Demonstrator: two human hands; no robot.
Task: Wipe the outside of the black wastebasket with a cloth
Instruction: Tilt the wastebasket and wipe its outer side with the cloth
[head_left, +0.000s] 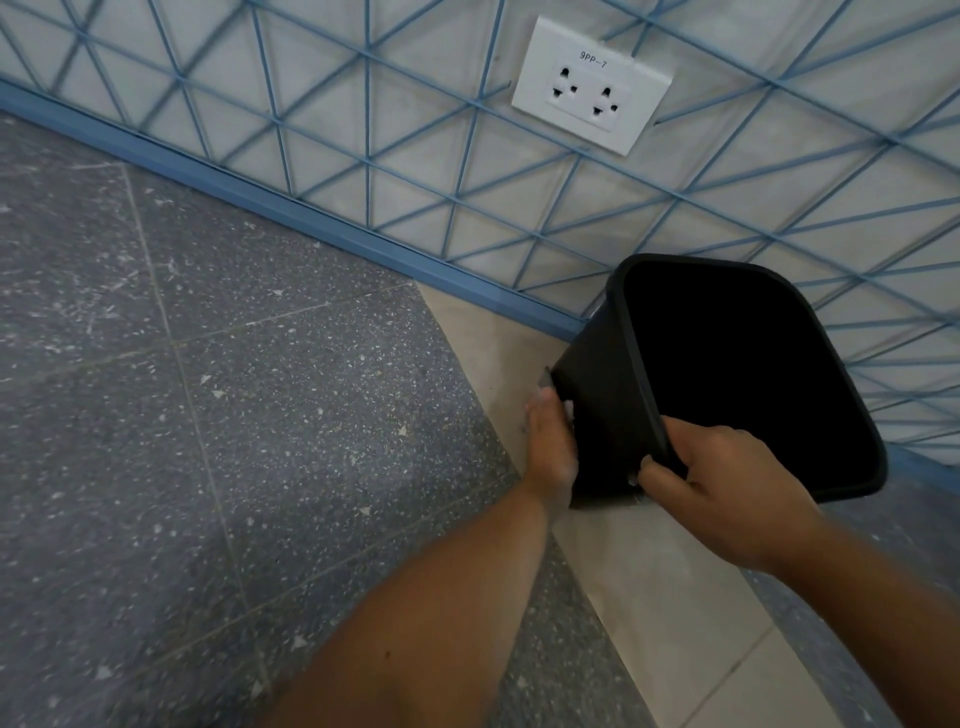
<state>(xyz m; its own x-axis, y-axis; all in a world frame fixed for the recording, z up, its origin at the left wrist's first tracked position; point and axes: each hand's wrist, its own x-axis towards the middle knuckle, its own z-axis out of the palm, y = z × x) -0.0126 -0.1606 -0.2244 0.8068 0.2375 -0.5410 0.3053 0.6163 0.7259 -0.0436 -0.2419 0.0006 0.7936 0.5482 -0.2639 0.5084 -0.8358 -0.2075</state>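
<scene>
The black wastebasket (608, 415) is tilted off the floor beside the wall, its dark open mouth turned toward me. My right hand (727, 488) grips its near rim, thumb on the outside and fingers curled over the edge. My left hand (550, 441) lies flat against the basket's left outer wall with its fingers pointing up. It presses a pale cloth (569, 409) to the wall. Only small bits of the cloth peek out around the fingers; the remainder is hidden under the hand.
A wall with a blue line pattern rises right behind the basket, with a blue skirting (311, 223) at its foot. A white double socket (589, 85) sits higher up. Grey speckled floor (208, 415) spreads to the left, and a beige tile strip (649, 597) runs under the basket.
</scene>
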